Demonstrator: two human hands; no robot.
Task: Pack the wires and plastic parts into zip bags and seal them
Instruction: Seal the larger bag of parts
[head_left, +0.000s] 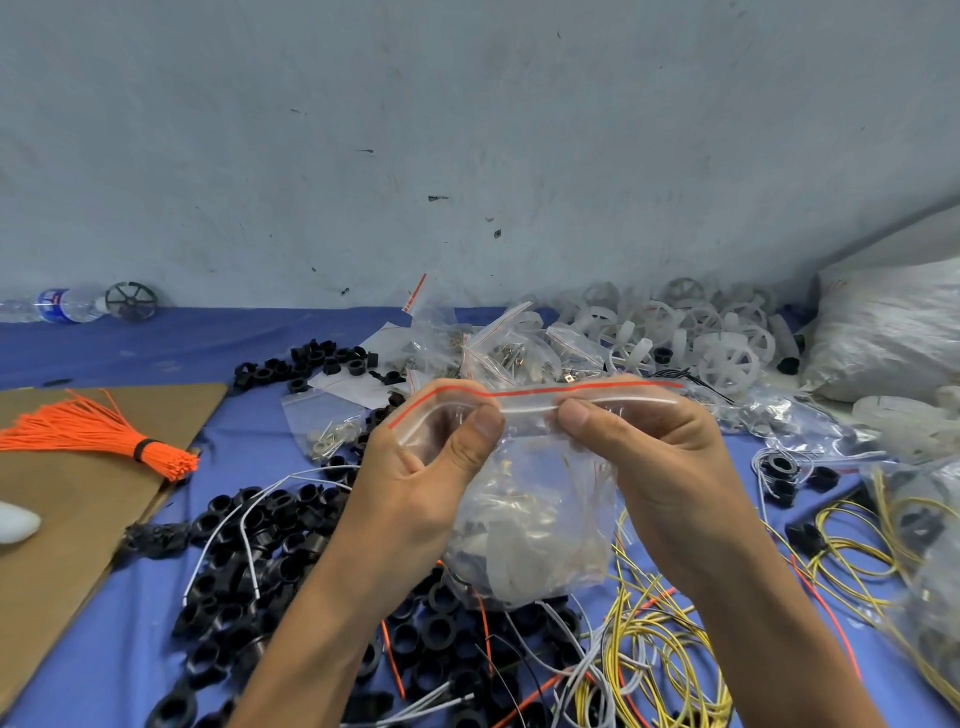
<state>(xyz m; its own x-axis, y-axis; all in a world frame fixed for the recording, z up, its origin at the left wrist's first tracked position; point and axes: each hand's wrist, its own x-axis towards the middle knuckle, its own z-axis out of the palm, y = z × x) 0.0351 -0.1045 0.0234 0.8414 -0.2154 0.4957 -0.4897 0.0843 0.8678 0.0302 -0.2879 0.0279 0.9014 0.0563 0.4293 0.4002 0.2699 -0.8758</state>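
A clear zip bag with a red line along its top hangs in mid-air above the blue cloth, filled with pale parts and thin wires. My left hand pinches the bag's zip strip near its left end, thumb in front. My right hand pinches the same strip further right. Black plastic rings lie heaped below my left arm. Yellow wires and white and orange ones tangle below my right arm.
A cardboard sheet at the left carries a bundle of orange ties. Filled small zip bags and white plastic wheels pile at the back. A large white sack sits at the right; a water bottle lies by the wall.
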